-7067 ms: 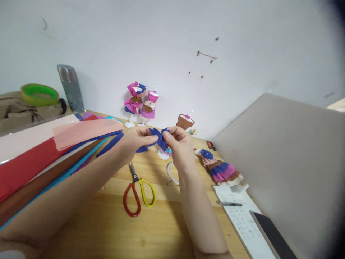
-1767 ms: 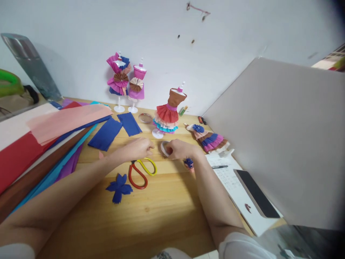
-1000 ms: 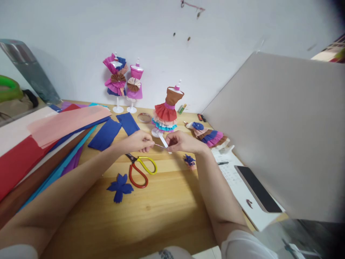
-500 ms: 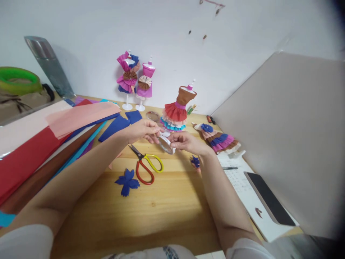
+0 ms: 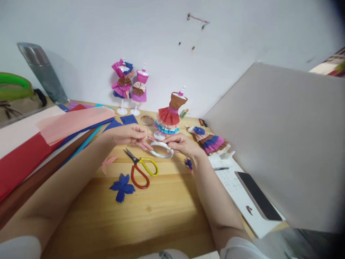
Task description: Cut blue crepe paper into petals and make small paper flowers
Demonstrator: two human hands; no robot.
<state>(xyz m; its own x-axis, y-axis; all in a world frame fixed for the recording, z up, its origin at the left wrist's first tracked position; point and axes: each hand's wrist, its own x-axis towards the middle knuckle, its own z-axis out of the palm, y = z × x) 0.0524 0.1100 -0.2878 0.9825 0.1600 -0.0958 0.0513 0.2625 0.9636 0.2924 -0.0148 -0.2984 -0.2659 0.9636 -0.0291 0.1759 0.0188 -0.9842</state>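
Note:
My right hand [image 5: 182, 144] grips a roll of white tape [image 5: 161, 155] by its right side, above the wooden table. My left hand [image 5: 132, 136] pinches the end of a narrow tape strip [image 5: 153, 140], which stretches across to the roll. Below the hands lie scissors [image 5: 136, 162] with one red and one yellow handle, blades parted. A blue paper flower shape [image 5: 122, 187] rests flat to their left, and a pink petal-shaped piece [image 5: 108, 164] lies beyond it. Partly hidden behind my right wrist is a small blue flower [image 5: 188, 163].
Coloured paper sheets [image 5: 29, 153] cover the left side. Behind my hands stands a mini dress form [image 5: 172, 113] in ruffles, with two others [image 5: 122, 84] against the wall. At right are a paper dress [image 5: 210, 140], a phone [image 5: 257, 196] and a pen [image 5: 221, 168].
My left hand has moved slightly away from the roll, and a strip of tape now shows stretched between them. The roll has tilted flatter. The whole view has shifted a little.

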